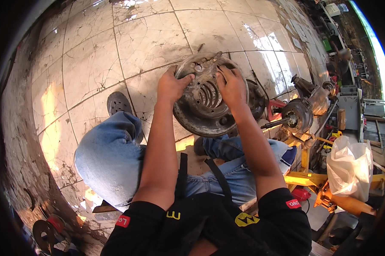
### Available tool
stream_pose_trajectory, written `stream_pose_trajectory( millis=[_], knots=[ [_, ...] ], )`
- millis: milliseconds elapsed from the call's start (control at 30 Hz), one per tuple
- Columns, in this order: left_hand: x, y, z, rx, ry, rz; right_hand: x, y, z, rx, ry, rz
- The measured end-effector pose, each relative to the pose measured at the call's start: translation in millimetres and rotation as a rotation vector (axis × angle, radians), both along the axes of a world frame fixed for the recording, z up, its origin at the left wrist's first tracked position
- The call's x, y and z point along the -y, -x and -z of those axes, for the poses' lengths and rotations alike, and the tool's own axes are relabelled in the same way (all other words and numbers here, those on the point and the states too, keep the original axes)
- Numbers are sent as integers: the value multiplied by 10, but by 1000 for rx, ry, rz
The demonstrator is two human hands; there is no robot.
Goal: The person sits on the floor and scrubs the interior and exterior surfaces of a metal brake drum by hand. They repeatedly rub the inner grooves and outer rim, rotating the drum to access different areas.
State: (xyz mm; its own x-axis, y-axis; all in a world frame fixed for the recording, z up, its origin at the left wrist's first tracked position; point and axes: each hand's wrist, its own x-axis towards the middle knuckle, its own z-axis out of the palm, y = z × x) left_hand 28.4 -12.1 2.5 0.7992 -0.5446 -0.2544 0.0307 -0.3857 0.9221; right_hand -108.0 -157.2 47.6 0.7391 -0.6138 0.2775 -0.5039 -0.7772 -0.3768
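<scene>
A worn, greasy brake backing plate [188,112] is held tilted between my two hands above the tiled floor. My left hand [174,86] grips its upper left side, thumb on the face and fingers over the rim. On the upper right, my right hand [234,87] holds it with bent fingers lying across the face near the centre hole. Through that hole a coil spring [209,94] shows. Small bolt holes ring the opening. Behind the plate's right side, a dark round part [255,100] is partly hidden.
To the right, an axle assembly with a hub [295,116] rests near a yellow metal frame [305,177]. A plastic bag [349,168] hangs over the orange-yellow arm. Farther back stand grey drawers [349,109] and cluttered tools. Cracked tiles [149,36] cover the floor ahead.
</scene>
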Motion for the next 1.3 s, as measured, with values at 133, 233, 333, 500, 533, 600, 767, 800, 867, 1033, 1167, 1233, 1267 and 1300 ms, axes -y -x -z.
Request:
stream_pose_trajectory(
  millis=[133, 233, 333, 500, 533, 600, 767, 800, 867, 1033, 1167, 1233, 1267, 1300],
  knots=[
    [-5, -4, -59, 8, -20, -4, 63, 23, 28, 23, 24, -105],
    [5, 9, -69, 27, -37, -14, 57, 17, -67, -121, 45, -105],
    [3, 12, -76, 14, -18, -23, -47, 17, -138, -208, 290, -79],
    [-14, 16, -135, -9, -3, -11, -212, 16, -229, -385, 213, -20],
    [-6, 7, -113, -2, -8, -11, -229, 10, -239, -412, 218, -20],
    [-1, -1, -71, 9, -6, -13, -238, 9, -242, -429, 201, -33],
    [4, -10, -39, 14, 12, -8, -242, -19, -286, -404, -13, -14],
    [5, -11, -41, 14, 1, -7, -240, -17, -264, -385, -27, -15],
    [1, -1, -88, 13, -22, -5, -242, -1, -184, -339, -31, -25],
    [10, -2, -87, 15, 2, 2, -231, 12, 11, -232, -11, -78],
    [-11, 5, -88, 21, 7, -23, -288, 29, 16, -273, -78, -72],
    [11, 6, -61, 12, 1, -23, -284, 38, 1, -355, -79, -65],
    [27, 7, -57, 8, 0, -21, -259, 22, -3, -323, -67, -78],
    [30, -4, -51, 4, 22, -17, -218, -21, 1, -291, -54, -91]
  ],
)
